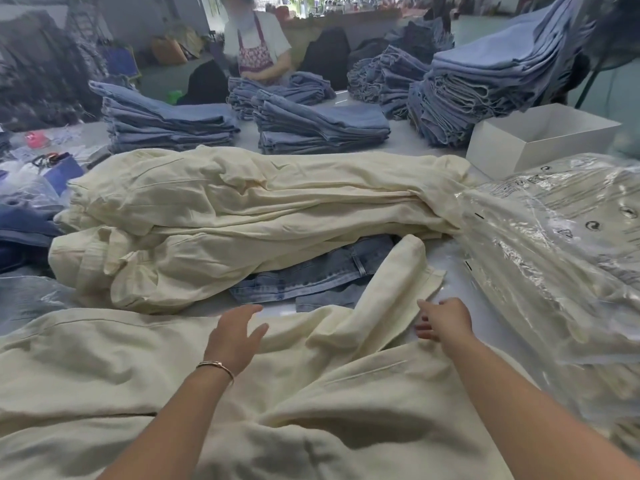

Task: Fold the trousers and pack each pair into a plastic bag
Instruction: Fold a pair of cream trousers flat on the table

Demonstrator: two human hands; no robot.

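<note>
A cream pair of trousers (104, 358) lies spread and rumpled across the near table, one leg (398, 282) running up to the right. My left hand (233, 336), bracelet on the wrist, hovers open just above the cloth near the middle. My right hand (441, 320) reaches over the leg's hem edge, fingers spread, touching or just above it; I cannot tell which. Behind lies a heap of cream trousers (242, 209) on top of jeans (311, 275). Clear printed plastic bags (554, 237) are stacked at the right.
Stacks of folded blue jeans (166, 123) (322, 126) (485, 88) fill the far table. A white open box (502, 140) stands at the right. Another person (258, 46) works at the far side. Bagged items and scissors (48, 159) lie at the left.
</note>
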